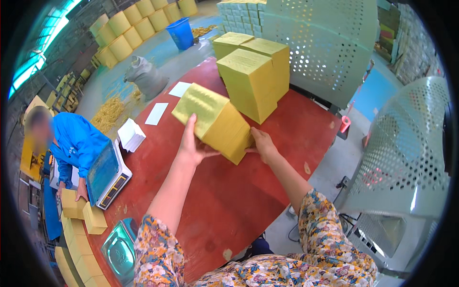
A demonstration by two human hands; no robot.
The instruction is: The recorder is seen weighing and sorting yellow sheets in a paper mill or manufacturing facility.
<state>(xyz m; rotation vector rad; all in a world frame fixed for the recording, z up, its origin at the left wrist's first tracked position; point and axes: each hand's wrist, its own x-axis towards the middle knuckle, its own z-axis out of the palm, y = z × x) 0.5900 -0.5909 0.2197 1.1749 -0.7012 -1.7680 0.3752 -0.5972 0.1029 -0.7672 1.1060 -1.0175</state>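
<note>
A yellow block of stacked paper (pixel 215 122) lies tilted on the red table (pixel 224 201), its gold-speckled face turned up and to the left. My left hand (pixel 192 143) presses flat against its near left side. My right hand (pixel 262 145) grips its near right corner. Both hands hold the block between them. Just behind it stand three more yellow blocks (pixel 253 71), pushed together near the table's far end.
Two white sheets (pixel 167 103) and a white paper stack (pixel 130 135) lie at the table's left. A weighing scale (pixel 107 174) sits at the left edge, where a person in blue (pixel 76 143) handles yellow blocks (pixel 83 213). Perforated metal guards (pixel 406 148) stand at right.
</note>
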